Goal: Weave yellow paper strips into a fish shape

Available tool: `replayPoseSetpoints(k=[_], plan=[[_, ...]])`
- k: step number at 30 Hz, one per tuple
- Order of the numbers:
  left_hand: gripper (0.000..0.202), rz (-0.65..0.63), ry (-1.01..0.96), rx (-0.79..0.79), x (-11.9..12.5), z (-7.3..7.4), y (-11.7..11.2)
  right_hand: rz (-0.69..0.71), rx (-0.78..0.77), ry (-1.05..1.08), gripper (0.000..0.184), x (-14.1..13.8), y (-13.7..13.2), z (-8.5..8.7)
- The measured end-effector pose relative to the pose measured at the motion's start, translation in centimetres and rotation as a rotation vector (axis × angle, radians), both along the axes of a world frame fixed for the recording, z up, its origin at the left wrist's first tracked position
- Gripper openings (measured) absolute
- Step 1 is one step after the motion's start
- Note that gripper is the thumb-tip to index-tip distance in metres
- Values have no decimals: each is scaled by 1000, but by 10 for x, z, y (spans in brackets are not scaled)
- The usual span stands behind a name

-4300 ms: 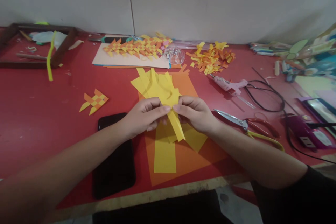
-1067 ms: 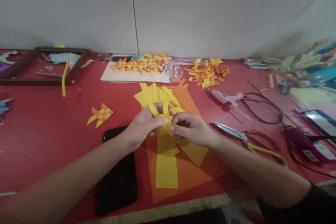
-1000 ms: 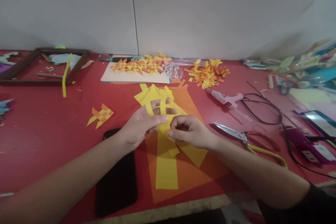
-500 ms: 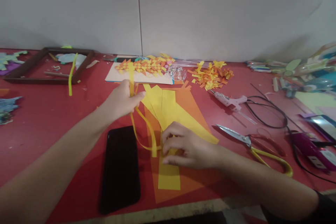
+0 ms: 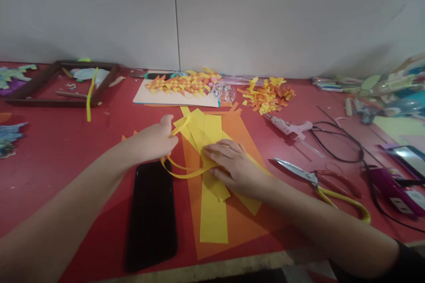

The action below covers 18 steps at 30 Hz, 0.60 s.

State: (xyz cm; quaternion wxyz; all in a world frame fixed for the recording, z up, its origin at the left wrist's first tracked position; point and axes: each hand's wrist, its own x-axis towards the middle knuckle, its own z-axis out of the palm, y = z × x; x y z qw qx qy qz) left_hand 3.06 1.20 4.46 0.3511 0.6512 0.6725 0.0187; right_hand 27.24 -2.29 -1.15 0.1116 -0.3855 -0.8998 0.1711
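My left hand (image 5: 158, 140) is closed around thin yellow paper strips (image 5: 186, 176), above the top of a black phone (image 5: 152, 216). Strip ends stick out past the fingers, and the rest loops rightward in a slack curve to my right hand (image 5: 234, 168). That hand is closed over the strips' other end, its fingertips partly hidden, low over wider yellow paper pieces (image 5: 214, 221). These pieces overlap at angles on orange paper sheets (image 5: 242, 230).
Scissors (image 5: 308, 179) lie right of the papers, near a pink glue gun (image 5: 288, 127) with its black cord. Behind are woven yellow-orange paper (image 5: 184, 83), a heap of paper scraps (image 5: 267, 95) and a brown frame (image 5: 49, 102). A magenta power strip (image 5: 396, 192) sits far right.
My left hand has come down and the strip ends it holds have tilted rightward. My right hand has moved up over the yellow pieces, and some pieces have shifted beneath it.
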Motion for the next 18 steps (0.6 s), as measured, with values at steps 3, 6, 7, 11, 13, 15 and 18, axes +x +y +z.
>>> replayPoseSetpoints(k=[3, 6, 7, 11, 13, 15, 18], plan=[[62, -61, 283, 118, 1, 4, -1, 6, 33, 39, 31, 1, 1, -3], [45, -103, 439, 173, -1, 4, -1, 11, 98, 123, 26, 2, 3, -10], [40, -119, 461, 180, -2, 4, -1, 6, 118, 152, 24, 3, 4, -12], [27, -161, 552, 182, -8, 6, -3, -24, 128, 246, 23, 4, 5, -13], [20, -166, 579, 194, -12, 9, -4, -64, 81, 303, 25, 5, 4, -12], [9, -177, 560, 190, -16, 11, -5, -149, 1, 379, 29, 5, 3, -10], [18, -130, 368, 207, -26, 10, -7, -257, -118, 521, 34, 6, 0, -8]])
